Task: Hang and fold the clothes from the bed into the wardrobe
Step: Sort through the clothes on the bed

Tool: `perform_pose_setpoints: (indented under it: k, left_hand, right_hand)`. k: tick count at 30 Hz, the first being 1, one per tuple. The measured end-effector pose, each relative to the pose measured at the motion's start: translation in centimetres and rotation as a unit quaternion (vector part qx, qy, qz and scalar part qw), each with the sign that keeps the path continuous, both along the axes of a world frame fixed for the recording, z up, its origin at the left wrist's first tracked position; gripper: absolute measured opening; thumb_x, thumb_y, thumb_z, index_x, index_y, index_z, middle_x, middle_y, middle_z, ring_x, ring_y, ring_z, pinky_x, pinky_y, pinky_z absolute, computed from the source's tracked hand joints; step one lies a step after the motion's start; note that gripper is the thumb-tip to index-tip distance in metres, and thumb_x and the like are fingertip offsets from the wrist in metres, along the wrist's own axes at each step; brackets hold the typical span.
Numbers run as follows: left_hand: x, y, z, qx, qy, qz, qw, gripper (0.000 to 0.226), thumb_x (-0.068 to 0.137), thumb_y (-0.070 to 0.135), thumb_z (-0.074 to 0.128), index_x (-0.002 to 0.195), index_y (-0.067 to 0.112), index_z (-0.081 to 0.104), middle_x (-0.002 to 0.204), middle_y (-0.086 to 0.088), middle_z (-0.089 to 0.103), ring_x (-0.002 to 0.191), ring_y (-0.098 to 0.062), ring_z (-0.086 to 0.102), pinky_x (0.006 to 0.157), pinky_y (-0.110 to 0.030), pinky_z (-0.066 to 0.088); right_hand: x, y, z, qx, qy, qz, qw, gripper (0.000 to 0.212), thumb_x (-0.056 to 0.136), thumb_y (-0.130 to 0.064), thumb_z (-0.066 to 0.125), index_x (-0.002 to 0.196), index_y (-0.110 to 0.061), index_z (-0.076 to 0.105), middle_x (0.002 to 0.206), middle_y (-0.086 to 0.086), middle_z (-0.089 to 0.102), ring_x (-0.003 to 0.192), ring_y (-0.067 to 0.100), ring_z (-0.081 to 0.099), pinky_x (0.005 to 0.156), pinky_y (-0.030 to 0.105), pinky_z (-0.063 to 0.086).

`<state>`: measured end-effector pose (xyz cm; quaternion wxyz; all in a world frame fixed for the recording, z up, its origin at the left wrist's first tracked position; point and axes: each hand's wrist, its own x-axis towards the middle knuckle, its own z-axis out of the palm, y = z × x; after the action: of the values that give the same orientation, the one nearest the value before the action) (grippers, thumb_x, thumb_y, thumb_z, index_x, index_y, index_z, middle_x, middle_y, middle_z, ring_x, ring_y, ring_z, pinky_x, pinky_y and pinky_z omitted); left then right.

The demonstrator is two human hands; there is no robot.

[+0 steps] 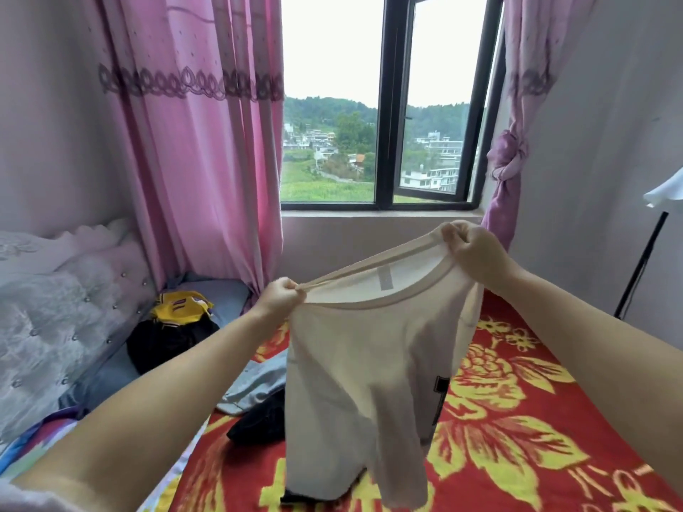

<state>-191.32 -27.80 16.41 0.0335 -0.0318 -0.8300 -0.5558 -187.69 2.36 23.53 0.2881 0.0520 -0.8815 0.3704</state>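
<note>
The bed (517, 419) filled the lower part of the view, covered by a red blanket (536, 364) with yellow flowers. A padded grey headboard (55, 308) stood along its left side. Pink curtains (192, 142) hung behind it on either side of a dark-framed window (384, 105), whose right pane stood open.

A cream shirt (362, 382) hung in the air above the middle of the bed, held up by its neckline, with its lower edge and one sleeve drooping toward the blanket. A white label showed inside the back of the collar.

Near the headboard lay a heap of black clothes (166, 341) with a yellow garment (181, 308) on top. A grey garment (255, 382) and another dark piece (258, 423) lay on the bed just behind the hanging shirt.

The left hand (281, 295) was closed, its fingers pinching the left end of the shirt's collar. The right hand (476, 249) was higher, its fingers curled and pinching the right end of the collar, so the neckline stretched taut and slanted between the two.
</note>
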Motion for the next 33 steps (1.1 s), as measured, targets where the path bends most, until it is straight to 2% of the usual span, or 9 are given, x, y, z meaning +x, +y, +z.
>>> perform_pose_setpoints:
  k: [2, 5, 8, 12, 16, 22, 25, 29, 33]
  left_hand:
    - [-0.4, -0.6, 1.7, 0.004, 0.041, -0.012, 0.999, 0.021, 0.083, -0.006, 0.048, 0.076, 0.009, 0.061, 0.064, -0.003, 0.052, 0.057, -0.013, 0.045, 0.051, -0.022, 0.036]
    - [-0.4, -1.3, 4.0, 0.044, 0.042, -0.074, 0.995, 0.032, 0.078, -0.006, 0.047, 0.057, 0.016, 0.058, 0.05, 0.003, 0.046, 0.047, -0.013, 0.041, 0.04, -0.015, 0.034]
    - [0.0, -2.1, 4.6, 0.075, -0.023, -0.129, 0.989, 0.006, 0.069, 0.015, 0.053, 0.071, 0.012, 0.058, 0.053, 0.001, 0.047, 0.041, -0.011, 0.044, 0.039, -0.016, 0.036]
    - [-0.7, -4.2, 4.6, 0.047, -0.082, -0.207, 0.974, 0.046, 0.077, 0.045, 0.075, 0.099, 0.004, 0.071, 0.085, -0.011, 0.071, 0.07, -0.02, 0.068, 0.062, -0.029, 0.056]
    - [-0.8, -5.5, 5.4, 0.022, -0.122, -0.236, 0.964, 0.078, 0.059, 0.066, 0.078, 0.11, 0.008, 0.07, 0.103, -0.014, 0.071, 0.086, -0.025, 0.07, 0.071, -0.035, 0.058]
    - [1.1, -1.2, 6.1, 0.149, -0.165, -0.182, 0.958, 0.039, 0.087, 0.036, 0.064, 0.11, 0.005, 0.065, 0.098, -0.014, 0.069, 0.079, -0.021, 0.068, 0.076, -0.034, 0.059]
    - [3.4, 3.8, 6.7, 0.211, -0.177, -0.184, 0.943, 0.019, 0.098, 0.019, 0.052, 0.098, 0.002, 0.06, 0.082, -0.01, 0.063, 0.066, -0.015, 0.064, 0.063, -0.026, 0.058]
    - [5.2, 8.5, 7.0, 0.231, -0.159, -0.226, 0.933, 0.02, 0.101, 0.015, 0.044, 0.086, 0.008, 0.056, 0.066, -0.004, 0.057, 0.054, -0.011, 0.057, 0.056, -0.024, 0.054]
    - [5.5, 9.1, 7.6, 0.177, -0.122, -0.253, 0.943, 0.024, 0.101, 0.022, 0.047, 0.094, 0.003, 0.059, 0.066, -0.008, 0.063, 0.054, -0.015, 0.062, 0.057, -0.025, 0.056]
  right_hand:
    - [0.1, 0.5, -1.0, 0.046, -0.012, 0.011, 0.999, 0.032, 0.101, -0.027, 0.045, 0.084, -0.005, 0.06, 0.057, 0.0, 0.049, 0.052, 0.016, 0.044, 0.051, 0.028, 0.035]
    - [0.6, 1.4, -1.2, -0.024, -0.041, 0.075, 0.996, 0.035, 0.093, -0.036, 0.057, 0.074, -0.006, 0.058, 0.055, -0.001, 0.043, 0.05, 0.012, 0.036, 0.048, 0.028, 0.029]
    - [1.3, 2.6, -0.4, -0.126, -0.11, 0.14, 0.976, 0.044, 0.079, -0.046, 0.067, 0.07, -0.003, 0.063, 0.062, 0.006, 0.047, 0.056, 0.018, 0.039, 0.052, 0.025, 0.036]
    - [1.8, 3.7, 0.1, -0.097, -0.196, 0.154, 0.964, 0.042, 0.076, -0.048, 0.069, 0.048, -0.02, 0.055, 0.049, -0.006, 0.044, 0.043, 0.007, 0.037, 0.042, 0.016, 0.035]
    - [1.8, 3.4, -0.2, -0.038, -0.221, 0.135, 0.965, 0.045, 0.087, -0.046, 0.061, 0.048, -0.023, 0.061, 0.049, -0.011, 0.05, 0.044, 0.004, 0.043, 0.046, 0.017, 0.039]
    - [1.3, 0.9, -0.3, 0.021, -0.163, 0.011, 0.986, 0.049, 0.099, -0.037, 0.047, 0.083, 0.004, 0.068, 0.078, 0.014, 0.067, 0.072, 0.025, 0.059, 0.076, 0.037, 0.049]
    - [1.2, -2.5, -0.3, 0.031, -0.128, -0.008, 0.991, 0.045, 0.102, -0.031, 0.043, 0.07, -0.003, 0.06, 0.065, 0.005, 0.057, 0.064, 0.021, 0.051, 0.065, 0.032, 0.038]
    - [1.8, -6.9, -1.2, 0.039, -0.08, 0.014, 0.996, 0.042, 0.102, -0.027, 0.043, 0.062, -0.012, 0.049, 0.063, -0.001, 0.051, 0.058, 0.014, 0.044, 0.053, 0.03, 0.027]
    - [2.7, -7.7, -1.4, -0.013, -0.072, 0.086, 0.994, 0.045, 0.104, -0.036, 0.032, 0.093, -0.005, 0.063, 0.091, 0.007, 0.063, 0.086, 0.022, 0.056, 0.075, 0.031, 0.041]
